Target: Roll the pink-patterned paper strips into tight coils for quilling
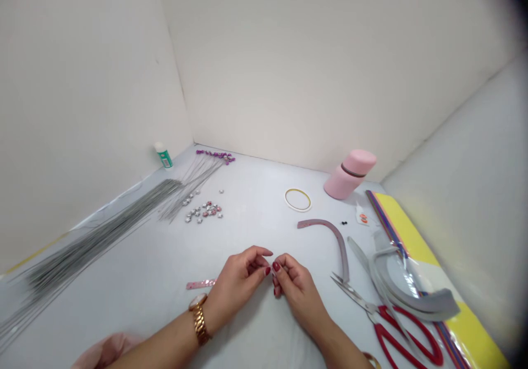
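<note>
My left hand (245, 273), with a gold watch (199, 318) on its wrist, is closed at the thumb and fingers near the middle front of the table. My right hand (291, 281) touches or nearly touches its fingertips, thumb pressed to the fingers. Something small and pale may sit between them, too small to make out. Partly behind my left wrist lies a pink patterned strip (200, 284). Small silver and pink folded stars (210, 209) are scattered farther back. A curved mauve strip (339, 237) rests to the right of my hands.
Thin grey wires (103, 237) spread along the left; purple-tipped ones (216, 155) stand behind. Toward the back are a glue stick (164, 155), tape ring (297, 208) and pink bottle (350, 175). Red-handled scissors (385, 315), grey strips (429, 306), glue bottle (362, 216) and yellow sheets (406, 229) lie right.
</note>
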Motion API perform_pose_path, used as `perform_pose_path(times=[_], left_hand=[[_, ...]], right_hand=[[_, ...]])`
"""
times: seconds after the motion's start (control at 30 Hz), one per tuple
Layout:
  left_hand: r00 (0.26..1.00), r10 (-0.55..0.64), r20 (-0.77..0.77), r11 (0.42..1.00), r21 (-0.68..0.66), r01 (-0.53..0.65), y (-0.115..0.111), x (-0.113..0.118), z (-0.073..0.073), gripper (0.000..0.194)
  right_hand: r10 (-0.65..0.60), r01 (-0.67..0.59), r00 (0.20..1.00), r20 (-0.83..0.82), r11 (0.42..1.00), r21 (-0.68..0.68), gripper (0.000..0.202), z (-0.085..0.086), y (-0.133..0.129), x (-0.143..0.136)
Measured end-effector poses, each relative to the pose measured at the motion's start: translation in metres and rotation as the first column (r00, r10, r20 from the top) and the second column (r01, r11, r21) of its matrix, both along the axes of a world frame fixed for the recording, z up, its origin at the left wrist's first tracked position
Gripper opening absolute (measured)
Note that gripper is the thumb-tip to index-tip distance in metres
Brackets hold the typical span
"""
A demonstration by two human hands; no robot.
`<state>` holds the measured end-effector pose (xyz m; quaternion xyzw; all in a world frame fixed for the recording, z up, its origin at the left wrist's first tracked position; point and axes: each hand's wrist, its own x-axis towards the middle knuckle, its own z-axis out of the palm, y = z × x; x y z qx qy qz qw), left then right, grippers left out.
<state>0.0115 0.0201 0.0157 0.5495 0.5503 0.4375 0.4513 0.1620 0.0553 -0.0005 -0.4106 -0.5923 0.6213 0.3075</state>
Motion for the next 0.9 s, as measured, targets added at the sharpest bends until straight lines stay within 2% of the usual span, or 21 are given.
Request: perform_pose_path(times=[0.1,0.17,0.27,0.37,0.47,0.57,0.67,0.9], left_hand=[[0.965,0.122,-0.230,0.970,0.233,-0.067,-0.004,0.000,0.005,0.021],[0.921,0.184,-0.345,0.940,0.336,-0.062,-0.005,0.000,0.006,0.018],[0.883,0.204,-0.422,0.934,0.355,-0.046,-0.006,0.001,0.007,0.018],[0.893,0.120,-0.433,0.954,0.300,0.017,-0.005,0.003,0.009,0.016],[0.921,0.057,-0.385,0.981,0.194,0.020,-0.004,0.005,0.009,0.012],[0.966,0.088,-0.243,0.995,0.070,-0.073,-0.003,0.005,0.007,0.016],[0.992,0.077,-0.095,0.996,-0.025,-0.080,-0.002,0.004,0.003,0.015],[0.996,0.064,0.057,0.994,-0.087,-0.059,-0.001,0.005,-0.004,0.011]], right_hand=[[-0.059,0.056,0.997,-0.051,0.997,-0.060,0.027,0.000,0.001,-0.001],[-0.099,0.091,0.992,-0.084,0.992,-0.086,0.026,0.000,0.001,-0.002],[-0.090,0.080,0.991,-0.101,0.992,-0.097,0.027,0.001,0.002,-0.002],[-0.049,0.040,0.994,-0.093,0.995,-0.094,0.029,0.001,0.002,-0.002],[-0.048,0.040,0.995,-0.089,0.995,-0.089,0.029,0.000,0.001,-0.001],[-0.043,0.038,0.996,-0.073,0.997,-0.065,0.028,0.000,0.001,-0.001],[0.000,0.000,0.999,-0.041,1.000,-0.010,0.026,0.000,0.000,0.000],[0.041,-0.039,0.998,-0.037,0.998,0.050,0.022,-0.001,-0.001,0.000]])
